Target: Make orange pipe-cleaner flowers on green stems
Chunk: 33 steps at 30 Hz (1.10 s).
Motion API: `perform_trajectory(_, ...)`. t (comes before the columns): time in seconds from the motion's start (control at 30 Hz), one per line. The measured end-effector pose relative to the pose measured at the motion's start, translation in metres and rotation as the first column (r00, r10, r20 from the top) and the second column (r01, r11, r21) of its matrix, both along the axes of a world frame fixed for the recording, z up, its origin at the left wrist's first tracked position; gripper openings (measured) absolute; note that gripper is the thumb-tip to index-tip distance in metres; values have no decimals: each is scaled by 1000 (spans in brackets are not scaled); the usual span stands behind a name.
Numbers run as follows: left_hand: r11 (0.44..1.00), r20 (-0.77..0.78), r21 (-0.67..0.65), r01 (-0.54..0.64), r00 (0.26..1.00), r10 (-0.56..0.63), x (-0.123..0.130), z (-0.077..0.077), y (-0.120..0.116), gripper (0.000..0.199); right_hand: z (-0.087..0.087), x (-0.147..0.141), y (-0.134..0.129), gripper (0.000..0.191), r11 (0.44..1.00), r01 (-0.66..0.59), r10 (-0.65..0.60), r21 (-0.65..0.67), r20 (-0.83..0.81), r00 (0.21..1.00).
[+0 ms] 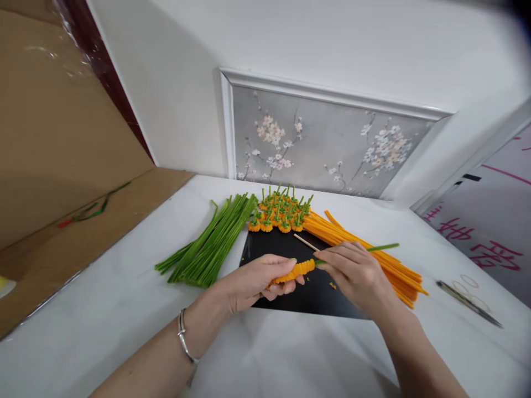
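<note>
With my left hand clamped on the coiled orange pipe-cleaner carrot over the black mat mid-bench and my right hand pinching its green pipe-cleaner stem, I judge a hard tug could unwind the coil.

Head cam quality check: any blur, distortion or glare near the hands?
Head view: wide-angle bend curves the table edge; corners smear, worst top right. Left hand, right hand and the orange coil are fairly sharp; soft even light, faint shadows, no glare.
</note>
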<state>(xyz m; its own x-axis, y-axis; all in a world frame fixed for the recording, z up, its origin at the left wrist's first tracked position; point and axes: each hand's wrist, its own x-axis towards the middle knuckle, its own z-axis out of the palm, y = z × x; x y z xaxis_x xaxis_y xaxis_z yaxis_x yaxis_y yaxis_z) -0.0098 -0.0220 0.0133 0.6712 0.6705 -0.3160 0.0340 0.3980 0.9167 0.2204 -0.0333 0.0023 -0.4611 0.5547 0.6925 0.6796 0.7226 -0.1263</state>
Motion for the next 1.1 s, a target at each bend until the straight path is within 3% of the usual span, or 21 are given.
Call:
perform_trajectory(0.17,998,0,54,-29,1000,29,1,-4,-1,36,1,6,3,22,1000,-12,12,-11,-22,1000)
perform_trajectory(0.47,990,22,-97,104,994,-102,0,-7,2,63,1,10,4,23,999,-8,7,50,18,1000)
perform_trajectory(0.63,996,-22,-66,54,998,-55,3,-4,0,51,0,8,4,23,999,15,-15,49,14,1000)
perform_trajectory(0.9,1000,99,21,2,995,-4,7,2,-6,39,-3,5,5,22,999,-4,5,40,-22,1000)
perform_trajectory(1.1,996,102,-40,84,992,-80,7,-2,-6,60,-3,5,4,22,999,-22,25,30,-89,996)
